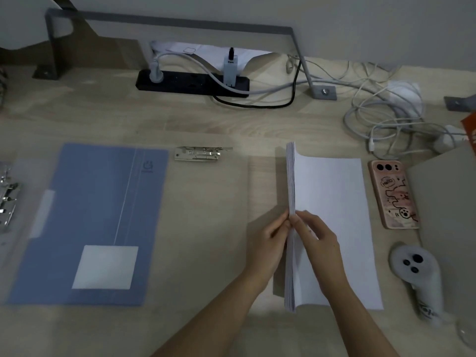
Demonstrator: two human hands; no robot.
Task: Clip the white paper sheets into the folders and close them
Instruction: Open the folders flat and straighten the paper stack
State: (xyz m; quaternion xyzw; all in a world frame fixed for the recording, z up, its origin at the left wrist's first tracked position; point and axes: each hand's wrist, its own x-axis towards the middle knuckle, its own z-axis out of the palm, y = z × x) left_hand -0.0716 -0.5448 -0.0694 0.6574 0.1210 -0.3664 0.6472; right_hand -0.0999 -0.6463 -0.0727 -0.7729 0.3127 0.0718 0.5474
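Left hand (270, 235) and right hand (318, 237) both pinch one white paper stack (332, 202) upright-edged; one blue folder (95, 217) flat near the desk's (206, 124) left edge.

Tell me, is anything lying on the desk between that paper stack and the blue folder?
Nothing visible does. The paper stack, pinched by both hands, and the blue folder have only bare desk between them; the metal clip lies farther back.

A home office or study desk, by its looks; a pale wood-grain tabletop (206, 119) set against a plain wall carries a black power strip (192, 82), tangled white cables (383, 124), a phone (394, 194) in a cartoon case, a blue folder (95, 202) and loose metal clips (201, 153).
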